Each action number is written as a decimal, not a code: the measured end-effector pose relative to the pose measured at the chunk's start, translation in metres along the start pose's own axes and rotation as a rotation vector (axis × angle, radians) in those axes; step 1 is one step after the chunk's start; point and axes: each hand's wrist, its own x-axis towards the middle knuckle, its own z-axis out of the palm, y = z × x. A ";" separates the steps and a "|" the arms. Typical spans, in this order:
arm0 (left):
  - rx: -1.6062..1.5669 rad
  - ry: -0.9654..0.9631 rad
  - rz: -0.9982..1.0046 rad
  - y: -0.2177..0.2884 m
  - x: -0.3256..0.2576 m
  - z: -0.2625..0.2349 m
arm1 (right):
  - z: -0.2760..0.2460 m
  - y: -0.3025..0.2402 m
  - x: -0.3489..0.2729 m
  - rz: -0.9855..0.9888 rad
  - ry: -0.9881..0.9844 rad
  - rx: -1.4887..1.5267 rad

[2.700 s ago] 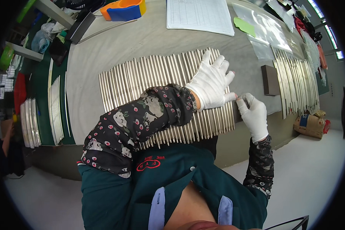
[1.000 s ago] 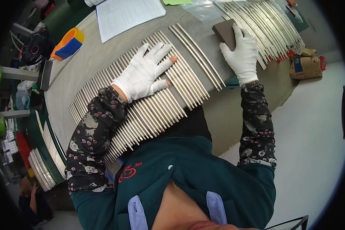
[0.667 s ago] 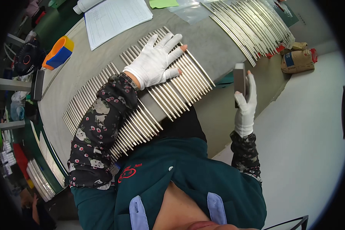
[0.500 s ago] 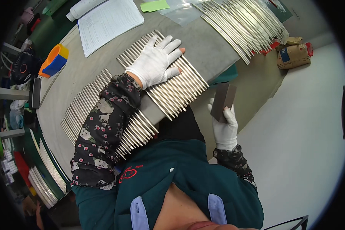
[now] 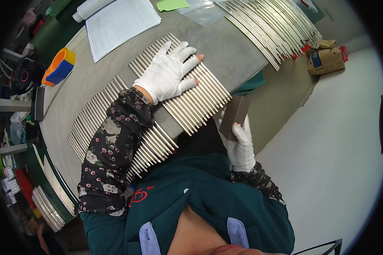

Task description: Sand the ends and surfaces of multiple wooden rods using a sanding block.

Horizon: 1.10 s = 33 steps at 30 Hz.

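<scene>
My left hand (image 5: 168,74), in a white glove with the thumb tip and a fingertip bare, lies flat with fingers spread on a row of shiny metal rods (image 5: 206,95). These rods lie side by side, and their near ends reach the table's edge. A second row of similar rods (image 5: 100,108) is to the left, partly hidden under my patterned sleeve. In my gloved right hand (image 5: 241,148) is a dark grey-brown rectangular block (image 5: 235,117), gripped between thumb and fingers. The block is just beyond the rods' near right ends, close to the table's edge.
More metal rods (image 5: 268,32) lie at the far right of the grey table (image 5: 232,51). Printed sheets (image 5: 121,27), a green slip (image 5: 172,4) and a blue-and-orange tape roll (image 5: 59,67) are farther back. A brown paper sack (image 5: 327,61) stands beyond the table by the wall.
My right hand has moved left with the block, bringing it nearer the rods' ends. My left hand has shifted slightly left and stays flat on the rods.
</scene>
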 end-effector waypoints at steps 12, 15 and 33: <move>-0.024 -0.015 -0.030 0.002 0.004 -0.001 | -0.035 -0.071 0.033 -0.533 0.219 -1.928; -0.016 -0.048 -0.017 0.003 0.008 -0.001 | -0.036 -0.071 0.026 -0.632 0.155 -1.704; 0.045 -0.027 -0.017 0.000 0.006 0.007 | -0.010 -0.074 0.026 -0.674 -0.108 -1.600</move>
